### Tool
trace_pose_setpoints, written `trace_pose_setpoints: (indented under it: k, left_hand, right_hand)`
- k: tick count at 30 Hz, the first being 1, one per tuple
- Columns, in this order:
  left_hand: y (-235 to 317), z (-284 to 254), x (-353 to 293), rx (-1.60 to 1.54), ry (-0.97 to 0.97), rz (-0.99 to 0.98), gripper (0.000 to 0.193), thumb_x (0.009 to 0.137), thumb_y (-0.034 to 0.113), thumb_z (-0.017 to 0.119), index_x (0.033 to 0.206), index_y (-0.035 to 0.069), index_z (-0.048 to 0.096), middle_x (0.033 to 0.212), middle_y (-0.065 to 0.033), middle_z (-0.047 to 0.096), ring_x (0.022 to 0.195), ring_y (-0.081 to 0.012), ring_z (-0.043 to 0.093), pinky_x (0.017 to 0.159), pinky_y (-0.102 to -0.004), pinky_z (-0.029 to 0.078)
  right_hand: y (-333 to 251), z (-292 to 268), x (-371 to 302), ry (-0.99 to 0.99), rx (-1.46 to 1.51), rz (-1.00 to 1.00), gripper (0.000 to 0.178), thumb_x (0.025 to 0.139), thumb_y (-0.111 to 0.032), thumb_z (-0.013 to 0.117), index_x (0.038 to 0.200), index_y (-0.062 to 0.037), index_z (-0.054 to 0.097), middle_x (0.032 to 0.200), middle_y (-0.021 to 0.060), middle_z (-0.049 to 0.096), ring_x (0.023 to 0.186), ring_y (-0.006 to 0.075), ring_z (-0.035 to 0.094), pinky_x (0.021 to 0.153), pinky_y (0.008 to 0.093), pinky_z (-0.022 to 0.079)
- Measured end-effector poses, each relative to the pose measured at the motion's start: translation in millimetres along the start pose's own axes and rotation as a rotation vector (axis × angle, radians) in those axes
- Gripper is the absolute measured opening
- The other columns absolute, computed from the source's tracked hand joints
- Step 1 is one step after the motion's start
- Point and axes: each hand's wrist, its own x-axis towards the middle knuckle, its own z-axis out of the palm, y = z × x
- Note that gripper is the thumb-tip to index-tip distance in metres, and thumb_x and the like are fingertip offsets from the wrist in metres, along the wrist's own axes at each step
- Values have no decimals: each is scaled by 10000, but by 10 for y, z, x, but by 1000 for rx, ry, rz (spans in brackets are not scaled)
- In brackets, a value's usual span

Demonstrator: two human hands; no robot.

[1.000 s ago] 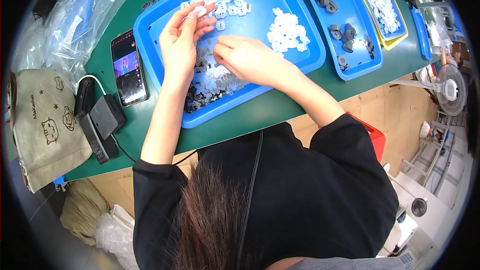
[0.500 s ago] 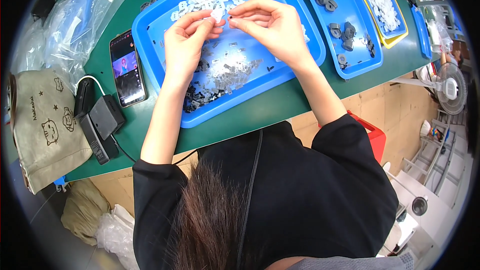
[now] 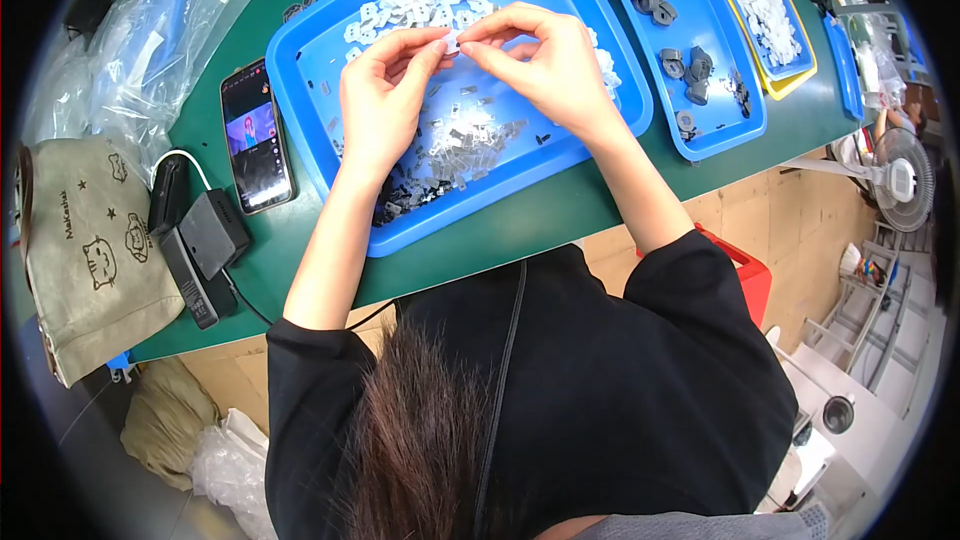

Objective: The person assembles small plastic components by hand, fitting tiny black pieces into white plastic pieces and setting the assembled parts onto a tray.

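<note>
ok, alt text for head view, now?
A person's left hand holds a small whitish piece, the right hand touching it, over a blue tray of small white, clear and black parts. The tray sits on a green table, a lit phone to its left, a smaller blue tray of dark grey parts to its right.

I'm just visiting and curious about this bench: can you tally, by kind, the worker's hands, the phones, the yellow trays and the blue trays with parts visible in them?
Hands: 2 (left hand, right hand, both at a small white piece)
Phones: 1 (phone)
Yellow trays: 1 (yellow tray)
Blue trays with visible parts: 3 (large tray, middle tray, small tray)
Total: 7
</note>
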Motion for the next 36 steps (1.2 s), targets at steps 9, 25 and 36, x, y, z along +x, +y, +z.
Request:
trace_pose_setpoints:
  k: [9, 25, 36]
  left_hand:
    - [-21, -9, -8, 76, -59, 21, 165, 859, 78, 594, 983, -3, 666, 906, -88, 674, 828, -129, 641, 760, -243, 503]
    - [18, 2, -37, 0, -157, -8, 162, 857, 70, 595, 972, -22, 665, 869, -92, 684, 804, -123, 645, 739, -239, 510]
    - [18, -58, 10, -61, -133, -56, 171, 823, 88, 660, 961, -12, 661, 922, -93, 672, 850, -134, 641, 782, -250, 508]
  right_hand:
    - [158, 29, 35, -45, 160, 52, 246, 754, -102, 687, 930, 26, 571, 850, 75, 610, 735, 107, 613, 612, 246, 531]
    - [213, -38, 62, -269, 447, 126, 223, 770, -84, 649, 941, 26, 559, 816, 76, 609, 747, 120, 626, 681, 236, 512]
    - [126, -46, 37, -119, 283, 125, 202, 767, -62, 703, 930, 18, 614, 833, 103, 665, 783, 137, 658, 730, 230, 519]
